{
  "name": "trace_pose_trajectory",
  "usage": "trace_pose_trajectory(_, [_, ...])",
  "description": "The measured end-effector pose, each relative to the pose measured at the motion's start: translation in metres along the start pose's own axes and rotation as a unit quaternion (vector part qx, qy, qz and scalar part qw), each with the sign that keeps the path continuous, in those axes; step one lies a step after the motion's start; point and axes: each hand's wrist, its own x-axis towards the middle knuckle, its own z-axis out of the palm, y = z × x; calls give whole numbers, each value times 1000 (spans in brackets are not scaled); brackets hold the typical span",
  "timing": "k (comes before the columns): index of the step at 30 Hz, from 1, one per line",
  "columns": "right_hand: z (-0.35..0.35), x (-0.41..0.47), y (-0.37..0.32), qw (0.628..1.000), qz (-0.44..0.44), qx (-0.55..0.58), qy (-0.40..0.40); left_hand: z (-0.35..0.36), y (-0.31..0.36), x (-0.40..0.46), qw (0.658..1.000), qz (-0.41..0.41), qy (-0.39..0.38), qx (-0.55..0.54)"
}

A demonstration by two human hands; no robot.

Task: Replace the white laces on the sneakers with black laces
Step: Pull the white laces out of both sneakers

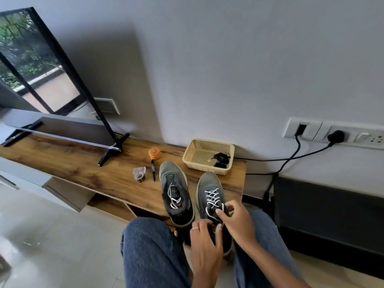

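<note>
So far you are early in the job. Take the right sneaker [209, 196] as your mark: it sits at the near edge of the shelf [83, 169], its white lace [212, 197] crossed through most of the eyelets, only the top loosened. Your right hand [234, 221] pinches a loop of that lace by the tongue, fingers curled on it. Your left hand [204, 235] grips the heel end of the shoe, fingers wrapped over the collar to steady it; whether it also holds a lace end I cannot tell, since the fingers hide that spot.

Just left of it, the left sneaker [176, 192] looks further on: its lace [174, 197] is slack and seems out of several eyelets, though not fully removed.

Beyond the right sneaker, toward the wall, the black laces [221, 160] lie bundled in the basket [199, 152], untouched. So both white laces remain to pull free, then both shoes need threading in black.
</note>
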Motion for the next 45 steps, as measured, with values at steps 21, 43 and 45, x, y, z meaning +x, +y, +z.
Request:
trace_pose_trajectory(21, [-77, 31, -59, 961, 63, 259, -80, -55, 29, 78, 929, -264, 82, -248])
trace_pose_trajectory(43, [-8, 20, -3, 990, -84, -103, -38, 2, 10, 79, 960, 168, -9, 222])
trace_pose_trajectory(45, [-8, 19, -4, 992, -77, -94, -21, 6, 7, 77, 971, 147, -11, 191])
